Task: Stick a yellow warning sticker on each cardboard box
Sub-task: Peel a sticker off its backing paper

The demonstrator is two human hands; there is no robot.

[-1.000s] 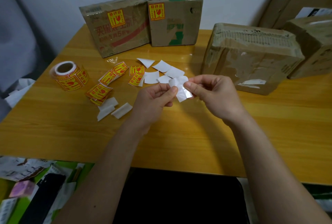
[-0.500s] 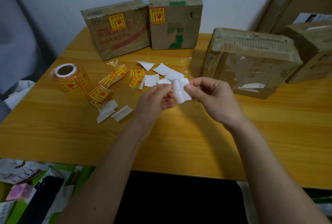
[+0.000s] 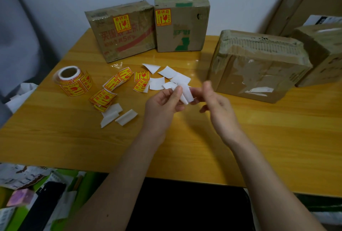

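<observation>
My left hand [image 3: 161, 102] pinches a white-backed sticker piece [image 3: 186, 94] above the wooden table [image 3: 185, 147]. My right hand [image 3: 217, 105] is just right of it, blurred, with its fingertips at the paper's edge; whether it grips is unclear. Two cardboard boxes at the back, a printed box [image 3: 127, 45] and a plainer box [image 3: 187, 32], each carry a yellow warning sticker. A taped box [image 3: 259, 65] on the right shows none on its visible faces. A sticker roll [image 3: 73, 81] and loose yellow stickers [image 3: 103, 98] lie to the left.
White backing scraps [image 3: 167, 75] lie beyond my hands and several more backing scraps [image 3: 118, 115] lie to their left. Another box [image 3: 323, 52] and a large carton [image 3: 305, 2] stand at the far right. Clutter of papers [image 3: 27, 190] sits below the table's front left edge.
My right hand has shifted right and is blurred with motion, while my left hand keeps pinching the white piece. The view has tilted down slightly.
</observation>
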